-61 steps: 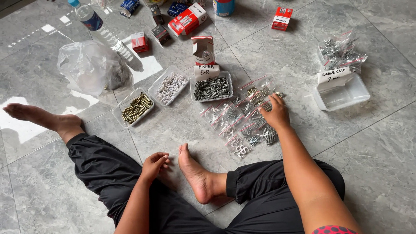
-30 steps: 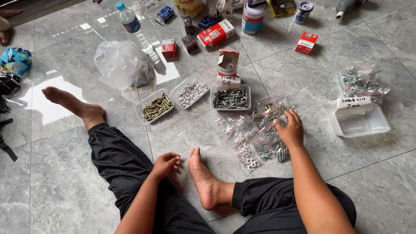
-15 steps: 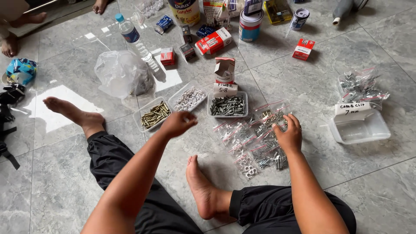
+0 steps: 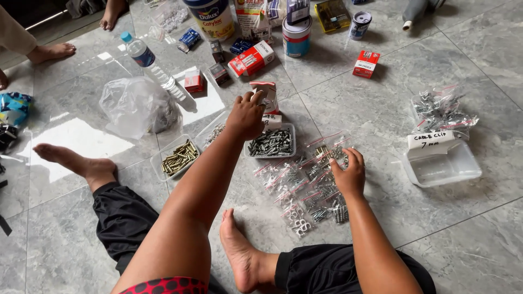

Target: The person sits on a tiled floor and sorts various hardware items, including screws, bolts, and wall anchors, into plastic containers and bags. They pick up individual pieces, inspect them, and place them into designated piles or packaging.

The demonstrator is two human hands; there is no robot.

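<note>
there, left hand point(image 4: 246, 115) fingers loosely curled over tray point(image 4: 271, 144) edge, empty; right hand point(image 4: 348, 173) fingers flat, ungripping, on bags point(image 4: 305, 185).

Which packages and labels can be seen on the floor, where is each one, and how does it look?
Small carton: upright, red and white, at the left hand.
Flat box: lying behind it, red and white.
Small box: far right, red.
Zip bags: clear, red-striped, under the right hand.
Label: white strip on the clear tub.
</note>
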